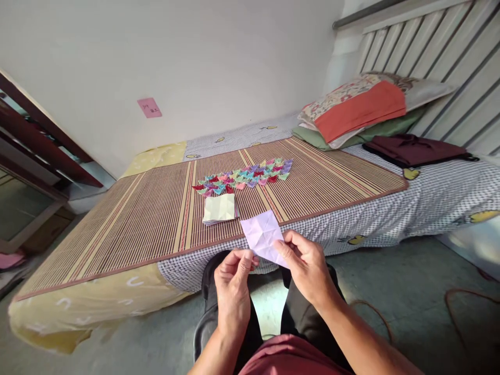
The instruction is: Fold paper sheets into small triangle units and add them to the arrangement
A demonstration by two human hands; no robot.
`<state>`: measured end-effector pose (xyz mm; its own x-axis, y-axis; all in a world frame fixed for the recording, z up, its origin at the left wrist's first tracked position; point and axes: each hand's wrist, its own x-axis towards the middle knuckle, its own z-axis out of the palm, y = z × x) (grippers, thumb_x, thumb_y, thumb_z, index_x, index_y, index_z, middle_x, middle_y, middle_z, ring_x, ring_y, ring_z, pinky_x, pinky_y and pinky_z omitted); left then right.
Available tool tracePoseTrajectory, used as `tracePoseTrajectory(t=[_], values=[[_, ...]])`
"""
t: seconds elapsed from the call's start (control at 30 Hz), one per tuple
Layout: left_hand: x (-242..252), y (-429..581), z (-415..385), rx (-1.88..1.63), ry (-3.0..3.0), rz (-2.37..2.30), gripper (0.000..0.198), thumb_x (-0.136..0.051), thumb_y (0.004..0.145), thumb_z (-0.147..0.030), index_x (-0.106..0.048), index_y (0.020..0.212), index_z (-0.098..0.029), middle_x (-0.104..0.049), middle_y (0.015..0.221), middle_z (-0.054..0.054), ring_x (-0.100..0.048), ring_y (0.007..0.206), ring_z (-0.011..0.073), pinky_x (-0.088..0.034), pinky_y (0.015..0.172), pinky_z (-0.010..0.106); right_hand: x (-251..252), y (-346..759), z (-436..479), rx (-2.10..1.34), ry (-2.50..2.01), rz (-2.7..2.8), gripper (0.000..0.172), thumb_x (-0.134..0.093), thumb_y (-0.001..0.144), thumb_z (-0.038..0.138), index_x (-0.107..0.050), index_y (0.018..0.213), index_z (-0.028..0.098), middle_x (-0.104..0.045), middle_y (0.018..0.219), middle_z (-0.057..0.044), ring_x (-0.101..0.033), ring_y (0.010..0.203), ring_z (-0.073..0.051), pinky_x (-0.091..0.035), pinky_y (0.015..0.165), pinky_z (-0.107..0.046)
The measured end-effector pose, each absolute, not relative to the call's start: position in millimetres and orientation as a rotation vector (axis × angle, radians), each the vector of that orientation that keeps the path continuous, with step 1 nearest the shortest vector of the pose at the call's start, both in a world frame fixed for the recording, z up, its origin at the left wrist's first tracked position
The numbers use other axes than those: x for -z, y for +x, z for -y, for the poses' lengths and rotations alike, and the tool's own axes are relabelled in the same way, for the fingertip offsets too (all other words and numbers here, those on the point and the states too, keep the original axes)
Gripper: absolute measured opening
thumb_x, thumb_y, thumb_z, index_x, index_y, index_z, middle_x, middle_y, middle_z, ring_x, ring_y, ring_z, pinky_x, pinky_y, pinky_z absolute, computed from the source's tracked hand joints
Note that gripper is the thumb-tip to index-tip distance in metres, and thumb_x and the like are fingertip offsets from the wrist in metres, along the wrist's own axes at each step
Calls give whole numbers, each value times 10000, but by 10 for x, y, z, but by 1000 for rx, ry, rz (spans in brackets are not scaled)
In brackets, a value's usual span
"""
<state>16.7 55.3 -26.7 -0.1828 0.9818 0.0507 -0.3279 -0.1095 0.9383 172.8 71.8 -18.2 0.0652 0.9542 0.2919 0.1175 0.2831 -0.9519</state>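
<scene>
A creased lilac square of paper (261,234) is held up over the bed's near edge, its fold lines crossing at the middle. My right hand (307,263) grips its right side, thumb on top and fingers behind. At the lower left corner, the closed thumb and fingers of my left hand (235,278) pinch the paper's edge. Just beyond lies a stack of creased paper squares (219,208), pale yellow on top. Behind that stack, several small folded paper pieces (246,177) in many colours sit in rows on the mat.
A striped woven mat (156,219) covers much of the bed, over a checked sheet (375,224). Pillows (359,112) and a folded dark maroon cloth (420,148) lie at the right by the slatted headboard (437,47). A pink card (149,108) is on the wall.
</scene>
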Motion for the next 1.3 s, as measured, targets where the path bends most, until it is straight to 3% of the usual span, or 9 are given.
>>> tracePoseTrajectory(t=[0.17,0.33,0.67,1.0,1.17,1.3], values=[[197,194,-580,-1377,897,-938,295,-969,706,-422,-817,785,-182,-685,709,5,-509,659,136,-427,664,253,94,1771,-731,-951,-1054,1500,412,-652,993,495,-539,700,230,-434,597,47,-376,545,-131,-321,509,-263],[203,266,-574,-1432,766,-928,212,-960,724,-338,-823,766,-181,-713,715,1,-565,699,146,-473,728,269,132,1693,-734,-1165,-1014,1354,371,-754,904,530,-624,762,213,-572,675,16,-510,625,-151,-430,583,-265],[157,318,-678,-1551,382,-919,373,-1066,478,-254,-799,711,-137,-728,701,-15,-553,594,66,-488,589,179,354,1425,-746,-1290,-972,990,373,-877,762,479,-637,708,198,-589,632,28,-527,603,-138,-446,574,-261],[162,152,-768,-1655,339,-953,406,-1077,442,-234,-788,716,-149,-715,730,-32,-570,602,55,-487,576,160,388,1795,-775,-1015,-1040,1107,225,-818,840,404,-746,791,196,-711,718,-24,-639,657,-169,-527,626,-285],[149,177,-767,-1634,383,-938,405,-1075,462,-251,-806,750,-157,-732,760,-21,-578,618,69,-493,589,171,299,1809,-774,-1178,-1016,1217,325,-741,912,515,-770,951,194,-752,824,-54,-695,768,-203,-562,705,-316],[186,211,-686,-1596,564,-964,288,-1034,593,-284,-819,740,-162,-733,695,-13,-604,641,97,-516,652,195,201,1691,-751,-1274,-945,1291,286,-774,884,473,-765,943,194,-756,827,-37,-678,761,-191,-545,698,-298]])
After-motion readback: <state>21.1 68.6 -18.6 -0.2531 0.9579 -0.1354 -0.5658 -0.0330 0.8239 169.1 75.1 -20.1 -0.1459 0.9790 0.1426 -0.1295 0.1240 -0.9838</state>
